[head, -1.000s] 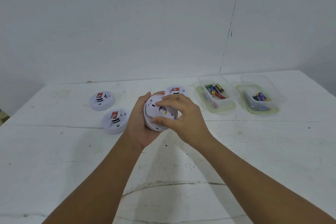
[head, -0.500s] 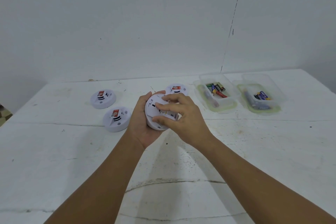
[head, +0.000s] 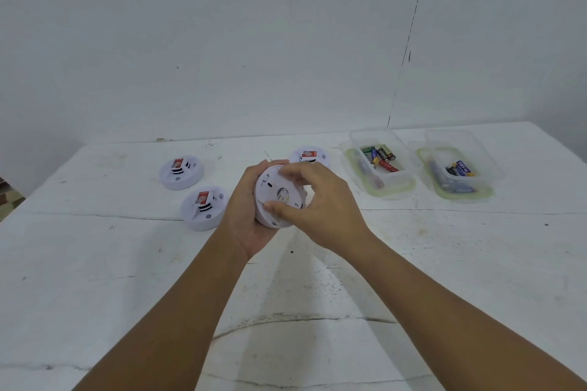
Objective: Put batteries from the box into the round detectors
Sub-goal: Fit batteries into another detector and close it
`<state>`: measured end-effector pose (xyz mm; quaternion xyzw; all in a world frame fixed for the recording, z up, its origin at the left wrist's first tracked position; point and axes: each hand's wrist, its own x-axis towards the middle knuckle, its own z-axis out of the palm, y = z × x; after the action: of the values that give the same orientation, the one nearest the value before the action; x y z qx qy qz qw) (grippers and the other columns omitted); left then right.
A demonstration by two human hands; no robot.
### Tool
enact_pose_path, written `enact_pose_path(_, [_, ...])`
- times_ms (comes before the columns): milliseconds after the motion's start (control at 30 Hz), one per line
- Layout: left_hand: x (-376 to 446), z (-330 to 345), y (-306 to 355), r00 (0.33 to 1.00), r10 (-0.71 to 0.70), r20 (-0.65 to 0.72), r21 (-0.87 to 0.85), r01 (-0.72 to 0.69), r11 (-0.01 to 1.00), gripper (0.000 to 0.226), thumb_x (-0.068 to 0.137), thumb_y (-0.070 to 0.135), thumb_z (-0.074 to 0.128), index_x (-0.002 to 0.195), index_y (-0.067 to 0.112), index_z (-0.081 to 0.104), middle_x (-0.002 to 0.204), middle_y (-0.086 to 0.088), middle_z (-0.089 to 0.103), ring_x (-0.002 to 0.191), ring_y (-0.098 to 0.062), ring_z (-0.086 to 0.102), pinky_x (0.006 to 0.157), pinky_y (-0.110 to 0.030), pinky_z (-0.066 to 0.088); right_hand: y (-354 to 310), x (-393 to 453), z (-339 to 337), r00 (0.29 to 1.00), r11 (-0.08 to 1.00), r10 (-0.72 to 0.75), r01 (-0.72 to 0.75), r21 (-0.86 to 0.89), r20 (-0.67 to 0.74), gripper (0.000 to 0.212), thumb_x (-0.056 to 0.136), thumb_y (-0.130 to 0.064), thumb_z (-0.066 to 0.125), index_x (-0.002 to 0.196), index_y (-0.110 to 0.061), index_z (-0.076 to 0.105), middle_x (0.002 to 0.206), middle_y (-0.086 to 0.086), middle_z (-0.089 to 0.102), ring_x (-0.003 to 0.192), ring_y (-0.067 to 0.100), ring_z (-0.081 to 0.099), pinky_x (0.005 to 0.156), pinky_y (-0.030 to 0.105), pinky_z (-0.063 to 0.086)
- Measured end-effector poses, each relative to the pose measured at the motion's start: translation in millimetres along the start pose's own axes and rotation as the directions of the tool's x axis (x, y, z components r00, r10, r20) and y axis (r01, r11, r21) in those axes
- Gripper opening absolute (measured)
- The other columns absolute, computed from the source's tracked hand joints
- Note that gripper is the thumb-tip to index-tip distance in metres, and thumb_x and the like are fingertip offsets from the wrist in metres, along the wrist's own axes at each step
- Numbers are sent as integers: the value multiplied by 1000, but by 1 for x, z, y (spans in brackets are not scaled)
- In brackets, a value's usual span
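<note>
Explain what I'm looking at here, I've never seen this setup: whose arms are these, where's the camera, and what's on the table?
There is no machine: a person works with bare hands, and the one camera sits on their head, looking forward and down. The left hand cups a round white detector from behind, back side facing the camera, while the right hand has its grip on the rim with thumb and fingertips. On the white table lie three more detectors: one far left, one nearer, and one partly hidden behind the hands. To the right stand two clear boxes, the closer one and the farther one, both holding batteries. No battery is in either hand.
</note>
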<state>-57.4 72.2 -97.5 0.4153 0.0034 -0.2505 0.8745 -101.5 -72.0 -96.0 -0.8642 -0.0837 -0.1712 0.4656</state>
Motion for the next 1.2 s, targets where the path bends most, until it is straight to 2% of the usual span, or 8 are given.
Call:
enact_pose_path(67, [1,-1,0,1000,10,-7,32,-10,999,36,102,45,49,105,19,74,109,-8,70,107,-26,63,79,-39,56,-2,1,-1,999,999,42,-42,24,-2,57,75,-47,89,125,-34,66,118,-21,63,109,-4,59,91,19,49])
enact_pose_path(167, [1,-3,1,1000,6,-27,50,-4,999,33,101,43,51,102,20,74,106,-7,70,103,-25,65,77,-38,56,-4,5,-2,999,998,23,-22,-56,31,59,75,-50,87,128,-30,68,121,-14,64,109,1,60,93,30,53])
enact_pose_path(233, [1,-3,2,1000,2,-22,41,-1,999,32,101,41,51,100,20,74,102,-6,71,98,-23,67,73,-37,56,-3,6,-3,999,999,5,-2,-53,54,60,77,-49,86,130,-29,68,122,-13,63,109,1,58,93,33,53])
enact_pose_path(367, [3,-2,2,1000,3,-8,45,-2,999,26,99,37,54,99,19,73,102,-6,69,98,-23,66,72,-36,55,-1,5,-5,997,1000,-19,21,-16,69,58,79,-45,87,131,-28,67,121,-13,60,110,0,55,92,30,52])
enact_pose_path(500, [4,-2,1,999,34,1,112,-33,993,27,95,38,56,100,17,72,103,-7,68,99,-24,64,76,-36,53,0,4,-1,999,999,-9,11,-45,42,59,78,-48,86,130,-29,65,120,-12,63,107,1,58,93,34,54])
enact_pose_path(700, [2,3,3,998,66,20,167,-68,984,31,86,41,62,98,15,74,100,-10,69,96,-26,66,78,-38,52,0,4,-2,1000,999,16,-17,-41,-12,57,74,-51,87,123,-30,66,115,-15,64,103,-1,61,92,32,55])
enact_pose_path(933, [0,5,6,999,29,21,150,-32,988,24,90,36,57,92,17,72,92,-6,68,87,-22,65,66,-33,54,-1,7,-5,998,995,-28,34,-97,59,61,76,-53,85,128,-29,63,120,-16,61,103,-2,56,91,30,53])
enact_pose_path(1200, [1,7,4,999,42,-18,213,-37,976,31,79,42,67,95,16,71,98,-10,65,89,-24,64,74,-36,51,-2,7,-3,1000,996,4,-2,-92,21,55,74,-53,84,120,-29,64,113,-15,64,99,2,61,87,33,57])
